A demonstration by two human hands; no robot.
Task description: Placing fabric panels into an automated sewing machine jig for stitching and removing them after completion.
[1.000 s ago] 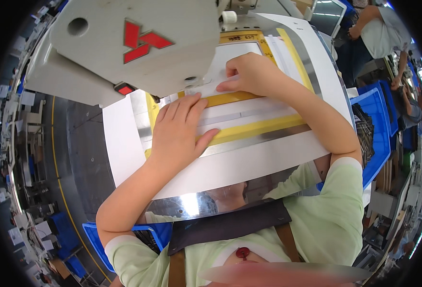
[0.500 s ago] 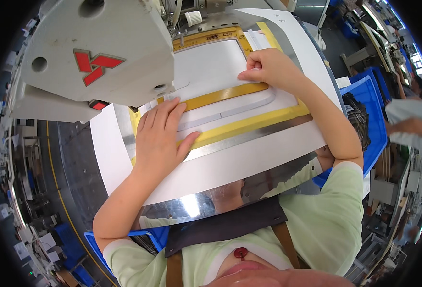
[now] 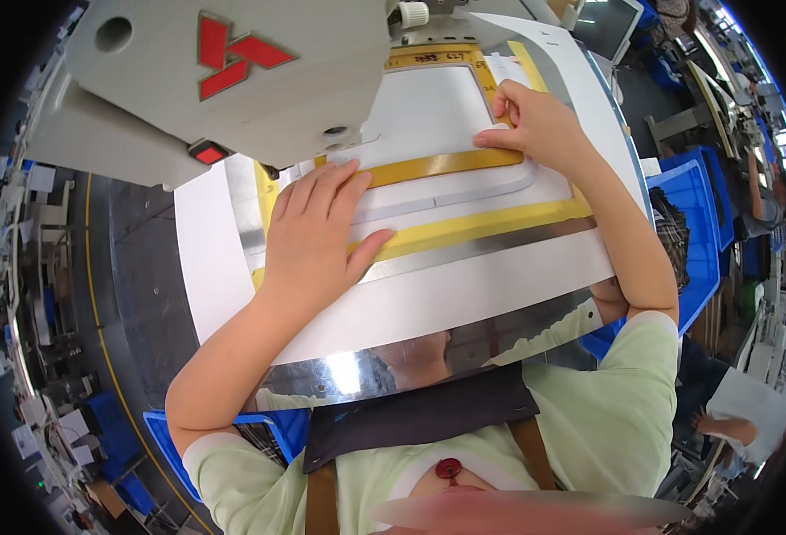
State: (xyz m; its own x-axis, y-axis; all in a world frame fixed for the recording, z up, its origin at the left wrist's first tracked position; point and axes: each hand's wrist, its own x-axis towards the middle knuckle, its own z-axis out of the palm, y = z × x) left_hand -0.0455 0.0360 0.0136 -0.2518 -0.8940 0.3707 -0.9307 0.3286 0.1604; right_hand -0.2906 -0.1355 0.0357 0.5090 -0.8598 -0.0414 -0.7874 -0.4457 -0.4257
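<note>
My left hand (image 3: 317, 232) lies spread with its fingertips at the near bar of a yellow frame (image 3: 446, 162) and its thumb on a strip of yellow tape (image 3: 464, 228). My right hand (image 3: 536, 129) has curled fingers at the frame's right side, thumb stretched over its inner edge; I cannot make out what is pinched there. Inside the frame lies a white piece (image 3: 424, 111). A pale curved strip (image 3: 435, 201) runs between frame and tape. These rest on a metal plate (image 3: 482, 239) and white board (image 3: 438, 299). The grey machine head (image 3: 224, 107) overhangs the frame's left part.
A blue bin (image 3: 705, 272) with dark checked cloth (image 3: 671, 232) stands at my right, another blue bin (image 3: 166, 446) at lower left. Co-workers (image 3: 727, 415) (image 3: 758, 201) are at the far right. An aisle with a yellow floor line (image 3: 94, 303) runs along the left.
Since a second ago, my right hand has moved right and up along the frame to its right side. My left hand has shifted slightly left, still spread. A co-worker at the right has moved.
</note>
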